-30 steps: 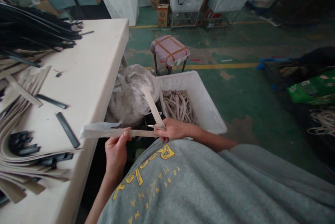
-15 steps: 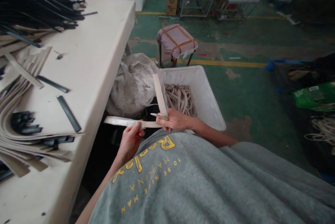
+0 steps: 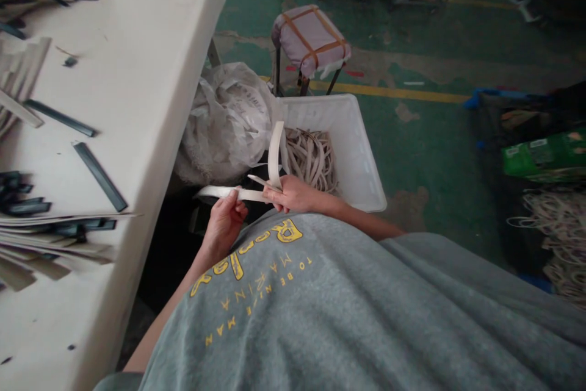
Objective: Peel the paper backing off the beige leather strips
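My left hand is closed, thumb and fingers pinching a white flat strip whose far end sticks out to the left. A beige stretch of strip runs from there to my right hand, just a short gap away. My right hand is closed round a cream-coloured strap, which rises from the fist and bends over at its top. A thin, pale pointed piece pokes out left of the right fingers; I cannot tell whether it is part of the strap. The fingers hide how the pieces join.
Beyond my right hand stands a white plastic bin with many loose pale strips. A plastic bag bulges beside it. On the left, the table bears dark strips and cream straps. A padded stool stands behind the bin.
The view has tilted down and shifted slightly. Both hands keep their hold; the upright strap now curves more, and the white strip's left end sags.
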Demonstrator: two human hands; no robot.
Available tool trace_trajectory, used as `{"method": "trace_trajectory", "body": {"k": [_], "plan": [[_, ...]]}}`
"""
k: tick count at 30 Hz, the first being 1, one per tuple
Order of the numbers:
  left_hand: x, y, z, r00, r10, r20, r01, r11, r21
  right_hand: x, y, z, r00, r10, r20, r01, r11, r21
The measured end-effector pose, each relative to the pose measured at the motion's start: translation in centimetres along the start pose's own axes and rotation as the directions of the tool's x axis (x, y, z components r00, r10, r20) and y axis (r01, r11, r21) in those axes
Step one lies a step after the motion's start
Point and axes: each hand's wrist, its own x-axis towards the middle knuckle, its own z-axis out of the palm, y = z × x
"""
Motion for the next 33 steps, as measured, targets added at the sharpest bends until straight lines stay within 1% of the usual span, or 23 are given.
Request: {"method": "trace_trajectory", "body": {"k": [1,3,5,8,9,11,13,15,18,20,22,25,27,30,33], "plan": [[0.0,-0.1,0.3,1.000,-0.010,0.021,0.010,1.000,0.016,0.4,-0.2,0.4,1.000,-0.010,-0.023,0.009,1.000,-0.022],[0.1,-0.1,0.6,0.999,0.006,0.039,-0.007,0.999,0.032,1.1,-0.5,0.8,0.998,-0.021,-0.051,0.019,0.999,-0.047],[0.4,0.4,0.5,0.998,0.056,0.024,-0.057,0.998,0.016,1.3,-0.4,0.6,1.000,-0.007,-0.020,0.006,0.999,-0.043],[0.9,1.1,-0.2,0.992,0.112,-0.050,-0.113,0.993,-0.022,0.8,0.1,-0.1,0.998,0.040,0.055,-0.040,0.999,0.007],[1.0,1.1,-0.3,0.992,0.105,-0.065,-0.107,0.994,-0.026,0.7,0.2,-0.2,0.997,0.048,0.058,-0.049,0.999,0.019],[1.1,0.8,-0.2,0.997,0.052,-0.053,-0.053,0.998,-0.024,0.5,0.1,-0.1,0.999,0.034,0.032,-0.035,0.999,0.023],[1.0,0.4,0.3,0.999,-0.023,-0.026,0.022,0.999,-0.027,0.7,-0.2,0.3,1.000,0.002,0.000,-0.002,1.000,0.006],[1.0,0.5,0.8,0.998,-0.061,-0.021,0.059,0.996,-0.070,1.1,-0.5,0.6,0.999,-0.014,-0.029,0.014,1.000,-0.004],[1.1,1.3,1.1,0.998,-0.031,-0.048,0.022,0.984,-0.179,1.1,-0.5,0.3,0.997,0.010,-0.075,-0.014,0.999,-0.047],[1.1,1.7,0.9,0.997,-0.021,-0.078,0.005,0.978,-0.209,0.8,-0.3,-0.2,0.995,0.039,-0.097,-0.046,0.996,-0.071],[1.2,1.4,0.6,0.994,-0.057,-0.094,0.037,0.978,-0.207,0.3,-0.2,-0.6,0.993,0.047,-0.108,-0.054,0.996,-0.064],[1.3,0.5,0.6,0.989,-0.125,-0.083,0.106,0.973,-0.204,-0.4,-0.4,-0.7,0.993,0.002,-0.121,-0.008,0.999,-0.046],[1.3,-0.1,0.7,0.988,-0.126,-0.087,0.107,0.975,-0.196,-0.7,-0.8,-0.7,0.992,-0.040,-0.116,0.034,0.998,-0.053],[1.2,-0.4,0.8,0.988,-0.108,-0.106,0.089,0.982,-0.169,-1.3,-1.4,-0.9,0.990,-0.092,-0.108,0.083,0.993,-0.084],[1.0,-0.4,1.0,0.983,-0.138,-0.122,0.120,0.982,-0.143,-1.7,-1.9,-1.1,0.985,-0.130,-0.115,0.117,0.987,-0.113]]}}
